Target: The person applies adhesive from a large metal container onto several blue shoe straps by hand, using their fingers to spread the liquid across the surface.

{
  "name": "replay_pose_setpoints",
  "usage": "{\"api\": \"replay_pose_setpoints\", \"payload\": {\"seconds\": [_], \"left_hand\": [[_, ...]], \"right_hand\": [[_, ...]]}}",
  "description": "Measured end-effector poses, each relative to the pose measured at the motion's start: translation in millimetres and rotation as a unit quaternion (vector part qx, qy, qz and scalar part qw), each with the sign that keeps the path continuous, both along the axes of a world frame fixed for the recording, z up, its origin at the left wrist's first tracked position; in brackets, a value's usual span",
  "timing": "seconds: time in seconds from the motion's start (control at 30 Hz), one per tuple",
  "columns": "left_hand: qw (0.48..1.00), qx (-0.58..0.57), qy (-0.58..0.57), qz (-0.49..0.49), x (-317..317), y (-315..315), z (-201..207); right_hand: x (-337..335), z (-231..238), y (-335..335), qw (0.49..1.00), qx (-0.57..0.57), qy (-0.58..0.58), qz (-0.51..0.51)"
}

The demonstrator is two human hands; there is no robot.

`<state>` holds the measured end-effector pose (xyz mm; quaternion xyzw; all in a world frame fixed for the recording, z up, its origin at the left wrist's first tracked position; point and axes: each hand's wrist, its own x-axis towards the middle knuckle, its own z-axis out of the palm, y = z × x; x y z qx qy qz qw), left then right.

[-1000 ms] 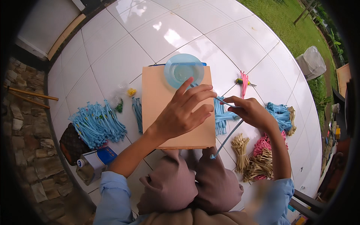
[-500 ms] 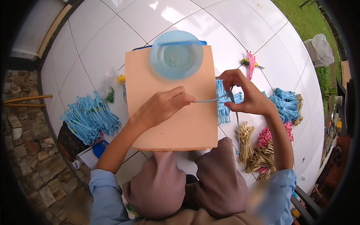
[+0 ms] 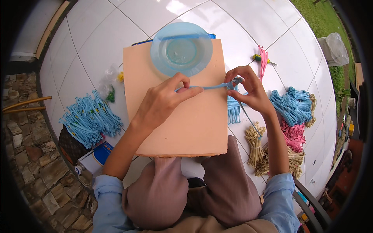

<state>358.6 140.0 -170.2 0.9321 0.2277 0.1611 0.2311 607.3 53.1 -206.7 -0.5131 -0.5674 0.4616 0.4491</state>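
At nine o'clock lies a heap of light-blue strips [image 3: 90, 118] on the white tiled floor [image 3: 97, 42]. The peach board [image 3: 186, 124] sits centrally across the person's knees, with a clear blue plate [image 3: 181, 48] at its twelve o'clock edge. The left hand [image 3: 161, 103] is narrowed to a pinch on one end of a single blue strip [image 3: 210, 87]; the right hand [image 3: 248, 89], at two o'clock, pinches the other end. Half a second ago the strip hung slacker between closer hands; it is now drawn taut across the board, suggesting the work has moved to pulling tight. Blue, pink and tan bundles [image 3: 291, 128] lie at three o'clock.
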Motion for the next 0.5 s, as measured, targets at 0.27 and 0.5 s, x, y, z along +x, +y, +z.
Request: {"api": "replay_pose_setpoints", "payload": {"seconds": [0.27,0.5], "left_hand": [[0.999,0.027,-0.011,0.016,1,-5,-5],[1.0,0.014,-0.003,0.023,2,-6,-6]], "right_hand": [[-6,2,-7,0.998,0.001,-0.043,-0.043],[-9,-4,-13,0.997,-0.005,-0.022,-0.069]]}}
